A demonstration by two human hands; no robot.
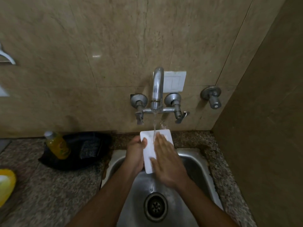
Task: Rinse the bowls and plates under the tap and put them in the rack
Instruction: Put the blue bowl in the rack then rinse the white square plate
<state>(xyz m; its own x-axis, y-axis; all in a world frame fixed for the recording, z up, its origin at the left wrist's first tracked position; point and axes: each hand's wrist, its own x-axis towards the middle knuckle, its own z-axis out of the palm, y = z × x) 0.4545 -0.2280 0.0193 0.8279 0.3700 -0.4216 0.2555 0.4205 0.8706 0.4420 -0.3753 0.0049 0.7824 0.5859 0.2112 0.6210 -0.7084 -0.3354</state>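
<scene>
A white square plate (148, 149) is held over the sink (193, 163), right under the tap (157, 89). Water (154, 122) runs down from the tap and lands on the top part of the plate. The left hand (136, 154) grips the plate by its left edge, with the thumb curled over the front. The right hand (167, 159) lies flat on the plate with its fingers straight, pressing on the wet face. The plate is tipped up a little, its far edge near the wall (114, 46).

The drain (155, 206) sits in the bottom of the sink, below the arms. On the counter (49, 185) to the left stands a yellow bottle (57, 145) on a black tray (91, 148). A yellow bowl (6, 185) peeks in at the far left edge. A white switch (174, 81) is on the wall behind the tap.
</scene>
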